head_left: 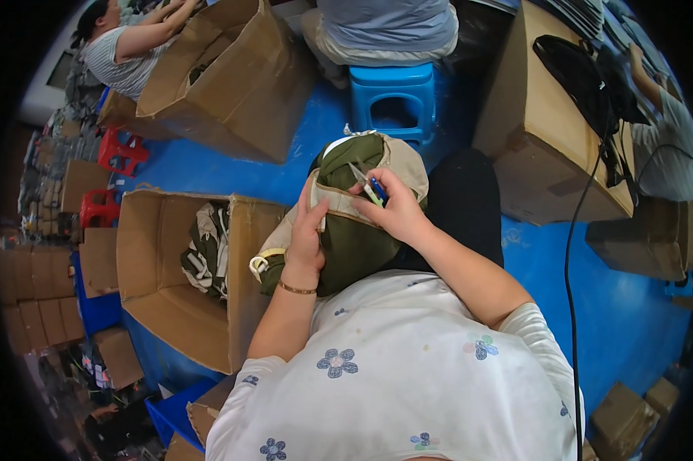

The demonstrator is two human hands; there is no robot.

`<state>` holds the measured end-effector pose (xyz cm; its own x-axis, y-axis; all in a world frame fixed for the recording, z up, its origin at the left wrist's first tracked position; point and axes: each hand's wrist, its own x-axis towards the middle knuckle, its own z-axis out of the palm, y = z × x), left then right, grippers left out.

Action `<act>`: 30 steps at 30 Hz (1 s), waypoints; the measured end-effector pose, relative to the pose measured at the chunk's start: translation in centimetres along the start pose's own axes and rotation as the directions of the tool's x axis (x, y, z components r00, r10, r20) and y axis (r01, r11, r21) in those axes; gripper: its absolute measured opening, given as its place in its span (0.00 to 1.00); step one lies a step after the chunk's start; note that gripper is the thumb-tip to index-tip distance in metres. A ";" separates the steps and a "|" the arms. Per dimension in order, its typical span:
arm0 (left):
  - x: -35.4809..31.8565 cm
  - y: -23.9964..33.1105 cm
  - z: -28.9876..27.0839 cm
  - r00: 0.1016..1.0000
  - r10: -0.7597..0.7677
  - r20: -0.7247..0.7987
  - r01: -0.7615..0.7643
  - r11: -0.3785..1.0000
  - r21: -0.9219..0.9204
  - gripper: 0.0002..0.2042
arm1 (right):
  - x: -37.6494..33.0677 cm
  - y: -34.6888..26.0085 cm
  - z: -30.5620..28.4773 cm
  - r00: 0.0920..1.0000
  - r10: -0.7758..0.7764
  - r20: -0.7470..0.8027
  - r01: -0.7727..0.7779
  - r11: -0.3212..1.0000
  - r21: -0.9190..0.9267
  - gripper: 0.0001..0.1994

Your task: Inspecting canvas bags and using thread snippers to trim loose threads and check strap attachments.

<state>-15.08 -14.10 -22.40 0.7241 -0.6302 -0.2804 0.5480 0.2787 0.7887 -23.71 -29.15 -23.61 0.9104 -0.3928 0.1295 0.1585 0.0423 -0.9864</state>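
Observation:
Across my lap lies a sewn olive-green and beige fabric piece (362,250) with a pale cord at its left end and another at its far end. My left hand (306,238) grips the left part of it, thumb on top of a beige band. Small thread snips (376,191) with blue and pale green handles are held in my right hand (400,209), their pointed metal blades aimed up and left over the cloth. The fingers of that hand also rest against the beige band. Folds hide some of my left fingertips.
Left of me an open cardboard box (162,284) holds similar green and beige pieces (208,250). A person sits ahead on a blue stool (393,100). Large cartons (231,84) stand far left and right (515,146). A black cable (570,284) hangs on my right.

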 end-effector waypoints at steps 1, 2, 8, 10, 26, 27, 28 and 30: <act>-0.1 -0.1 0.1 1.000 0.008 0.027 -0.009 1.000 0.014 0.26 | 0.1 0.4 -0.1 1.000 0.001 -0.002 -0.001 1.000 -0.002 0.13; -0.1 0.0 0.2 0.998 0.018 0.053 -0.019 0.999 0.028 0.27 | 0.3 0.5 -0.1 1.000 -0.018 -0.006 0.018 1.000 -0.013 0.13; 0.2 0.0 0.9 0.999 -0.008 0.045 0.005 0.998 0.063 0.28 | 0.2 -0.6 -1.0 0.963 0.267 -0.035 -0.255 0.946 0.198 0.13; 0.4 -0.2 0.6 0.998 -0.050 0.022 0.049 0.997 0.060 0.27 | 0.0 -0.4 -1.1 0.957 0.287 -0.046 -0.272 0.940 0.206 0.12; 0.3 0.4 1.4 0.998 -0.067 0.014 0.065 0.991 0.114 0.27 | -2.7 -4.0 -3.6 0.984 -0.052 0.170 0.164 0.643 -0.748 0.15; 0.3 0.4 1.4 0.998 -0.068 0.014 0.066 0.991 0.115 0.27 | -2.7 -4.1 -3.6 0.984 -0.052 0.169 0.162 0.644 -0.748 0.15; 0.3 0.3 1.5 0.998 -0.064 0.019 0.061 0.990 0.125 0.27 | -2.7 -4.2 -3.7 0.984 -0.046 0.171 0.162 0.631 -0.758 0.14; 0.3 0.2 1.5 0.998 -0.060 0.024 0.056 0.989 0.134 0.27 | -2.7 -4.2 -3.7 0.984 -0.040 0.174 0.162 0.618 -0.769 0.13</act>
<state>-15.31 -15.31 -21.50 0.6797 -0.6628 -0.3142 0.5270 0.1432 0.8377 -28.26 -31.61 -20.18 0.9559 -0.2282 0.1849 -0.0488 -0.7441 -0.6662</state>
